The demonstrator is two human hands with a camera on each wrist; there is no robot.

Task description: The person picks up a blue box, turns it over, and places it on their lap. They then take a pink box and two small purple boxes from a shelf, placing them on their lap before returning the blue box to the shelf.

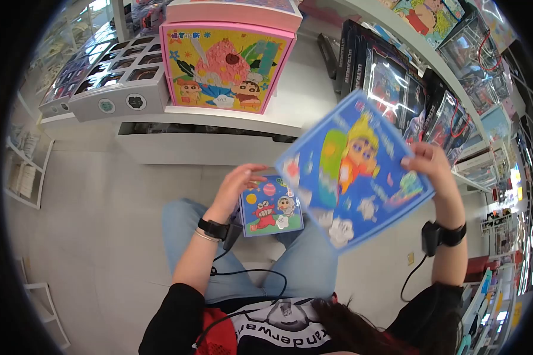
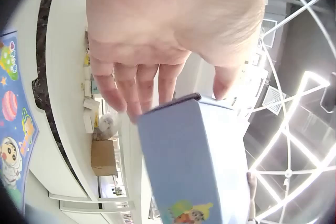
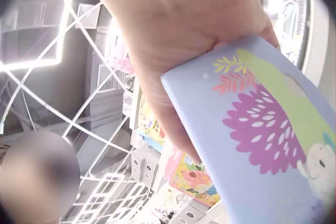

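Observation:
In the head view, the right hand (image 1: 429,163) grips a large flat blue cartoon box (image 1: 361,171) by its right edge, holding it tilted in the air. The figure on its front wears yellow. A palm covers part of this box (image 3: 252,119) in the right wrist view. The left hand (image 1: 234,192) has loosely bent fingers and holds nothing. Its fingertips point toward the large box's left corner and overlap its edge in the left wrist view. Below, between the person's knees, sits a smaller blue box (image 1: 271,207) with a red monster and an astronaut figure.
A white shelf (image 1: 302,89) ahead bears a pink-edged cartoon box (image 1: 228,68). Grey display cartons (image 1: 121,94) stand left of it, and black boxes (image 1: 391,83) at the right. Under the shelf is a white drawer (image 1: 189,148). Cables (image 1: 266,272) hang across the lap.

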